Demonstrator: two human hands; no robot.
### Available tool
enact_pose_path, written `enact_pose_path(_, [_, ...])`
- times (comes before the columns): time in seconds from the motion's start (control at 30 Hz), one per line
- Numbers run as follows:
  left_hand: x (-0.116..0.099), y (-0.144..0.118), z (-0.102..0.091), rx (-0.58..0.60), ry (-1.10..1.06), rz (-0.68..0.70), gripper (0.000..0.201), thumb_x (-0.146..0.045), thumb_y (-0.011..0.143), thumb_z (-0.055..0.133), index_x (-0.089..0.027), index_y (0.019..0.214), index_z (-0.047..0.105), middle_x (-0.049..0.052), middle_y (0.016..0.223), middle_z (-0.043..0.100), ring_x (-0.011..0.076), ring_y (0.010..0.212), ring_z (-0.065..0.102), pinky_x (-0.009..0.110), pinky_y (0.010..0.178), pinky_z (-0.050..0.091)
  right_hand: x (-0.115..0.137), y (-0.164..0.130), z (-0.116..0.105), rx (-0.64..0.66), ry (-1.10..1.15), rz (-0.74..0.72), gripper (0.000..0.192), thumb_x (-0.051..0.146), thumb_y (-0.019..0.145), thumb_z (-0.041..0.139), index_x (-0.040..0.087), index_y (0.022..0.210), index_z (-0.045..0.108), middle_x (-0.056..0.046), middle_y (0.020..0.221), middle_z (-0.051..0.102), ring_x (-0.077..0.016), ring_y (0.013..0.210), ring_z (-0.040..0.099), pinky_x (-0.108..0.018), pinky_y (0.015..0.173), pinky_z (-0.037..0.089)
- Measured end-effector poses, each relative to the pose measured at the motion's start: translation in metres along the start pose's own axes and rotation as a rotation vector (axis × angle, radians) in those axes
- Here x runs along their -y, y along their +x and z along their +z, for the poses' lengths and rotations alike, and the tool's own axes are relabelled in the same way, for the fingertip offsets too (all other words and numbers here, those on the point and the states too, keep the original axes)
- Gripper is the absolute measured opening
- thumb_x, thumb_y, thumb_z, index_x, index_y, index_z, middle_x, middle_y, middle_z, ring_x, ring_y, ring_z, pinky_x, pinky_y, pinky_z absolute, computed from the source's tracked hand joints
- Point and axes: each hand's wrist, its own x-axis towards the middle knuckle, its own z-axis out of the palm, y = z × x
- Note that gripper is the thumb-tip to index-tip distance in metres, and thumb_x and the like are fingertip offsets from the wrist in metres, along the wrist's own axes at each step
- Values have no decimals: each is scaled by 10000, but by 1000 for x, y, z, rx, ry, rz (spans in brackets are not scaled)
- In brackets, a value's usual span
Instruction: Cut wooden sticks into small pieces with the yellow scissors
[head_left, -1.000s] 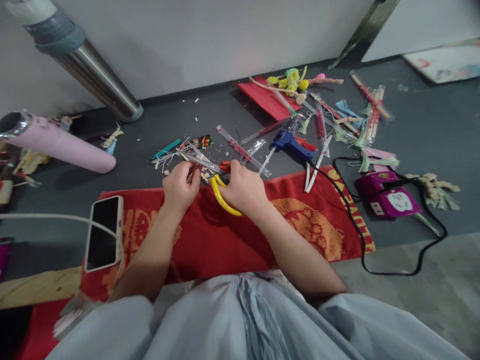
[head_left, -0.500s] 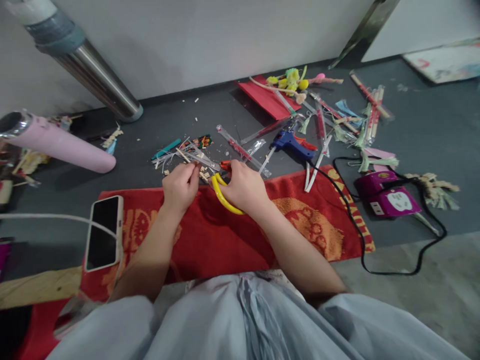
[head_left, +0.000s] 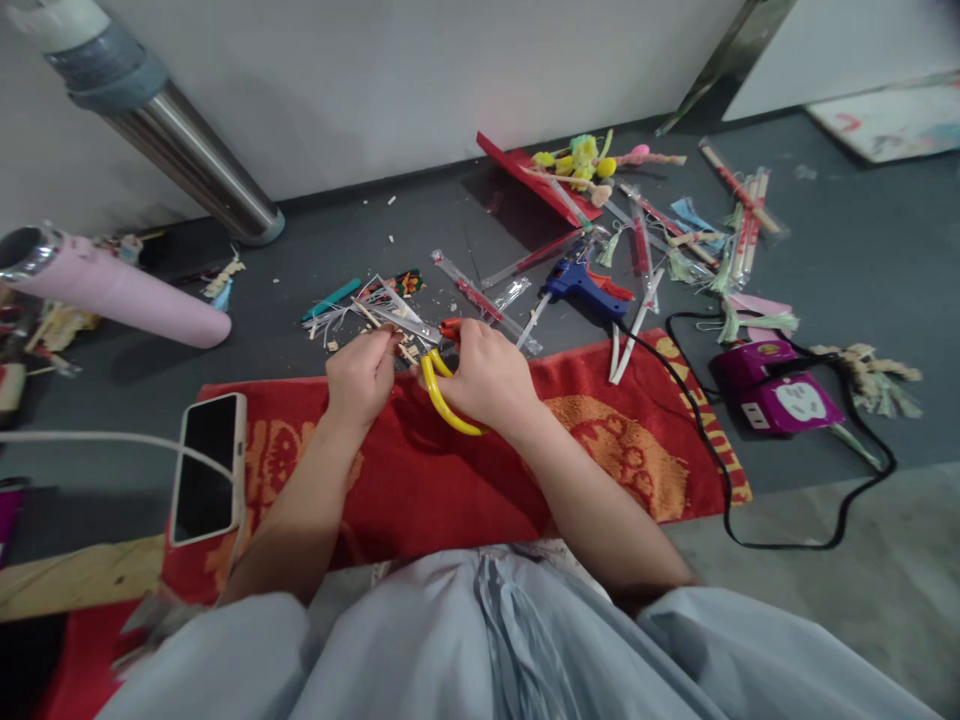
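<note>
Head view, and I read it from the left: one pink tube [head_left: 120, 292] lies on the dark floor, one metal post [head_left: 187, 160] slants up behind it, and one phone [head_left: 208, 467] with a white cable sits face up on the left end of one red towel [head_left: 420, 480].

My left hand [head_left: 361, 375] is closed, pinching a thin wooden stick [head_left: 369, 318] at the towel's far edge. My right hand [head_left: 487, 378] is wrapped around one pair of yellow-handled scissors [head_left: 439, 385], whose blades [head_left: 409, 328] point left toward that stick; I cannot tell whether they touch it.

Short pale offcuts [head_left: 405, 352] lie scattered just beyond my fingers, too small and many to count. I judge the trimming is well along, yet the stick is not cut through and several long ones wait on the right.

Further right: one blue glue gun [head_left: 585, 287], one red card [head_left: 536, 190] with a clump of coloured pompoms [head_left: 581, 160], a loose heap of wrapped sticks and tassels [head_left: 712, 240] I cannot count, and one purple power strip [head_left: 776, 395] with its black cord [head_left: 720, 470] looping across the towel's right end.
</note>
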Motion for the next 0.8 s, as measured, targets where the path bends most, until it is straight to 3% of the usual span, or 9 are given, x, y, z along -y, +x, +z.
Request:
enact_pose_path(0.4, [3, -1, -1, 61, -30, -16, 324, -294, 930, 363, -159, 921, 657, 60, 811, 710, 137, 731, 641, 235, 676, 448, -4, 0, 5, -43, 41, -50, 667, 685, 747, 489, 103, 1071, 524, -154, 1015, 632, -291, 962, 597, -380, 823, 450])
enact_pose_path(0.8, [1, 1, -6, 92, -55, -44, 291, -245, 905, 365, -172, 799, 626, 37, 741, 687, 127, 703, 625, 222, 654, 451, -3, 1, -1, 19, 25, -80, 500, 600, 837, 427, 130, 981, 516, -138, 973, 637, -242, 928, 592, -330, 791, 432])
